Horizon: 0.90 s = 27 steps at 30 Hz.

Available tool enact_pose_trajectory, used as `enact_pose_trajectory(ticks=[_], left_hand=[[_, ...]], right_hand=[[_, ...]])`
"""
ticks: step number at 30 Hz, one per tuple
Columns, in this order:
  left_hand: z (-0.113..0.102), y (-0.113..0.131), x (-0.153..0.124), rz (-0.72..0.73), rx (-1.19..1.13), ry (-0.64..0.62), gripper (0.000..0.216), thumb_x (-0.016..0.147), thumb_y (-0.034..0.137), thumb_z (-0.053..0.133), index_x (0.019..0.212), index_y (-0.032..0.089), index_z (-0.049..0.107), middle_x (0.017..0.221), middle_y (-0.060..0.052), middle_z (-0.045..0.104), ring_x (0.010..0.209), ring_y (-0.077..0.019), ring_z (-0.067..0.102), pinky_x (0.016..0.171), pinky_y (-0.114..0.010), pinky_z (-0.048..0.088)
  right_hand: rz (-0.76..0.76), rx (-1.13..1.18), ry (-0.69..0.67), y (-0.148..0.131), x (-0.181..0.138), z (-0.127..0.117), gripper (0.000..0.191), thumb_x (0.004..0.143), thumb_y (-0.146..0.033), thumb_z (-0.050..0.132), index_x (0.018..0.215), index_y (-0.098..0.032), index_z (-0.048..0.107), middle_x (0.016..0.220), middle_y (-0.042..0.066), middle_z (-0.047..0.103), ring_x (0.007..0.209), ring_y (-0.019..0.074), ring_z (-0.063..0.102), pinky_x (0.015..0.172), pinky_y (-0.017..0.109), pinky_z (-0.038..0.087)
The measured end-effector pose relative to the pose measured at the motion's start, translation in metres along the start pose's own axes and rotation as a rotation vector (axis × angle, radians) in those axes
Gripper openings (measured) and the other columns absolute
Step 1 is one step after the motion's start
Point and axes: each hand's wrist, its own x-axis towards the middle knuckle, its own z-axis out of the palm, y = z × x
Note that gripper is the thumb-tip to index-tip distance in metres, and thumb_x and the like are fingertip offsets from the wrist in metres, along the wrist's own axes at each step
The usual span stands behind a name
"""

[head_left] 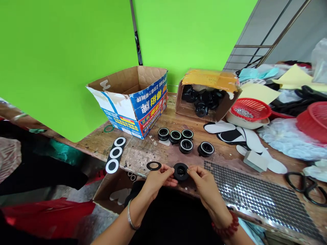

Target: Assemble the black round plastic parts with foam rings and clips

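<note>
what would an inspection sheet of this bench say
surface: worn wooden bench, scuffed
job's things: black round part at the bench edge; flat black ring beside it; five ringed parts behind
clutter: printed carton, tipped box of black parts, red basket, white cutouts, scissors, dotted sheet
grippers: left hand and right hand both pinch the black round part with their fingers
cables: nothing seen
surroundings: green screen behind
</note>
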Motion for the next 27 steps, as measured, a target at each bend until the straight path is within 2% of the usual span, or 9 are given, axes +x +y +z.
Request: enact_pose_trajectory(ticks=[5,8,11,13,15,19,23,25,27], left_hand=[[0.003,0.004,0.002,0.010,0.041,-0.016,0.020,0.079,0.015,0.074,0.090,0.014,0.057,0.063,0.004,0.063,0.050,-0.0121,0.067,0.052,-0.023,0.060],[0.004,0.007,0.003,0.000,0.079,-0.035,0.011,0.083,0.009,0.064,0.091,0.012,0.059,0.066,0.002,0.064,0.050,-0.0105,0.066,0.052,-0.022,0.060],[0.004,0.011,0.005,-0.015,0.120,-0.052,0.008,0.083,0.007,0.062,0.090,0.012,0.060,0.069,0.001,0.065,0.050,-0.0099,0.065,0.051,-0.022,0.060],[0.004,0.014,0.009,-0.030,0.149,-0.069,0.007,0.083,0.010,0.064,0.089,0.012,0.062,0.070,0.000,0.065,0.048,-0.0099,0.064,0.049,-0.023,0.059],[0.006,0.017,0.014,-0.046,0.183,-0.087,0.007,0.083,0.013,0.066,0.089,0.012,0.062,0.068,0.001,0.065,0.045,-0.0101,0.062,0.045,-0.023,0.058],[0.014,0.019,0.023,-0.047,0.257,-0.096,0.007,0.084,0.016,0.065,0.086,0.014,0.059,0.060,0.005,0.061,0.036,-0.0089,0.056,0.035,-0.019,0.050],[0.020,0.014,0.022,0.001,0.303,-0.076,0.014,0.083,0.021,0.068,0.082,0.016,0.056,0.057,0.007,0.058,0.032,-0.0077,0.054,0.032,-0.017,0.046],[0.020,0.019,0.020,0.035,0.315,-0.077,0.022,0.077,0.026,0.074,0.079,0.016,0.055,0.056,0.007,0.057,0.033,-0.0086,0.054,0.033,-0.019,0.047],[0.016,0.037,0.014,0.093,0.318,-0.083,0.027,0.071,0.029,0.079,0.081,0.016,0.057,0.055,0.008,0.055,0.036,-0.0103,0.057,0.035,-0.020,0.049]], right_hand=[[-0.347,-0.473,0.046,-0.012,-0.003,0.002,0.027,0.078,-0.042,0.054,0.060,-0.022,0.049,0.060,0.001,0.053,0.062,0.0174,0.049,0.061,0.029,0.037],[-0.383,-0.662,-0.017,-0.018,-0.001,-0.004,0.029,0.080,-0.040,0.049,0.057,-0.023,0.042,0.055,-0.001,0.049,0.055,0.0151,0.044,0.056,0.028,0.032],[-0.161,-0.540,-0.179,-0.021,0.006,-0.010,0.029,0.078,-0.051,0.052,0.068,-0.024,0.048,0.054,-0.003,0.050,0.045,0.0131,0.044,0.046,0.025,0.031],[0.029,-0.372,-0.299,-0.022,0.013,-0.012,0.038,0.073,-0.060,0.056,0.083,-0.024,0.050,0.052,-0.007,0.051,0.037,0.0118,0.041,0.038,0.022,0.028],[0.143,-0.265,-0.388,-0.021,0.022,-0.010,0.045,0.070,-0.066,0.059,0.085,-0.025,0.048,0.046,-0.010,0.047,0.030,0.0099,0.035,0.033,0.020,0.023],[0.098,-0.224,-0.367,-0.017,0.040,0.001,0.048,0.066,-0.066,0.067,0.069,-0.024,0.045,0.040,-0.011,0.039,0.031,0.0055,0.027,0.034,0.019,0.016],[-0.040,-0.195,-0.281,-0.013,0.043,0.011,0.056,0.061,-0.071,0.070,0.058,-0.022,0.043,0.047,-0.007,0.042,0.041,0.0060,0.036,0.038,0.019,0.024],[-0.043,-0.180,-0.265,-0.012,0.037,0.010,0.058,0.062,-0.077,0.065,0.062,-0.023,0.044,0.046,-0.008,0.042,0.038,0.0071,0.037,0.037,0.020,0.024],[-0.010,-0.127,-0.240,-0.013,0.026,0.003,0.060,0.066,-0.081,0.060,0.072,-0.023,0.048,0.046,-0.009,0.044,0.035,0.0085,0.038,0.035,0.020,0.025]])
